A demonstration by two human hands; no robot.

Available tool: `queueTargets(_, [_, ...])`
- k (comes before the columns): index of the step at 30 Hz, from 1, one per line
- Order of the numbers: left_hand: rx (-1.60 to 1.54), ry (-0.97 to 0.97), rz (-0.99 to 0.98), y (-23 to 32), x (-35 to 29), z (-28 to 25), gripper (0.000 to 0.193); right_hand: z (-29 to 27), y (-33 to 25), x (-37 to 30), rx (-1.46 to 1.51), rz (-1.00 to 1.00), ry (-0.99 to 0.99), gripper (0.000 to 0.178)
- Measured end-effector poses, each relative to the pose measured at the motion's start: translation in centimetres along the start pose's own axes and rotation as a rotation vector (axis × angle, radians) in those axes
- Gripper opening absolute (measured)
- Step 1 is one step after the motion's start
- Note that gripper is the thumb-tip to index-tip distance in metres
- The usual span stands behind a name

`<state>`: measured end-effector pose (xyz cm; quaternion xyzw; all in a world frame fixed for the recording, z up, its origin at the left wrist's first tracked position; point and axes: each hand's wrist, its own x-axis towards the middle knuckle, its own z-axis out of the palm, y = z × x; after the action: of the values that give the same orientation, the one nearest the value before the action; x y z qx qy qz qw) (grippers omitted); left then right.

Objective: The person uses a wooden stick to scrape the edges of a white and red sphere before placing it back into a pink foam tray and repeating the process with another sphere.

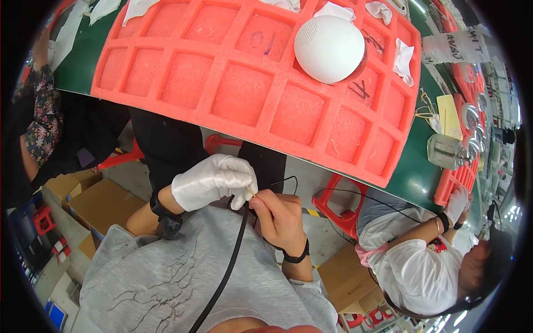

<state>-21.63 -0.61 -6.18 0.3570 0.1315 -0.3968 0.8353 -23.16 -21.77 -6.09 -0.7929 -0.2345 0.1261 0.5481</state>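
Just in front of my chest, over my lap, my two hands meet. My left hand (pixel 214 180), in a white glove, has its fingers curled in a pinch. Bare, my right hand (pixel 282 219) pinches with thumb and forefinger. A small thin yellow piece (pixel 252 192) sits between the fingertips of both; its kind is too small to make out. Beyond the hands lies a red foam tray (pixel 275 133) with square compartments on the green table (pixel 413 183). A white rounded housing with a patch of small holes (pixel 331 50) rests in the tray, right of centre.
White tissues (pixel 403 61) lie about the tray. At right are thin yellow strands (pixel 426 109), a yellow paper (pixel 449 116) and a glass jar (pixel 443 151). People sit on both sides; the right one's gloved hand (pixel 457 204) is at another red tray (pixel 447 186). A black cable (pixel 226 266) crosses my front.
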Motion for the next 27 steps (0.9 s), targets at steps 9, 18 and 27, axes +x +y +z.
queueTargets(9, [0.000, -0.011, 0.021, 0.2, 0.1, 0.1, 0.015, -0.2, -0.7, 0.2, 0.043, 0.040, 0.011, 0.009])
queueTargets(18, [0.616, 0.274, 0.421, 0.1, -0.1, 1.1, 0.013, 1.0, -0.2, -0.1, 0.038, 0.135, 0.110, 0.012])
queueTargets(27, [0.430, 0.175, 0.186, 2.9, -3.3, 2.6, 0.024, -1.6, -1.5, 0.9, 0.116, -0.071, 0.073, 0.012])
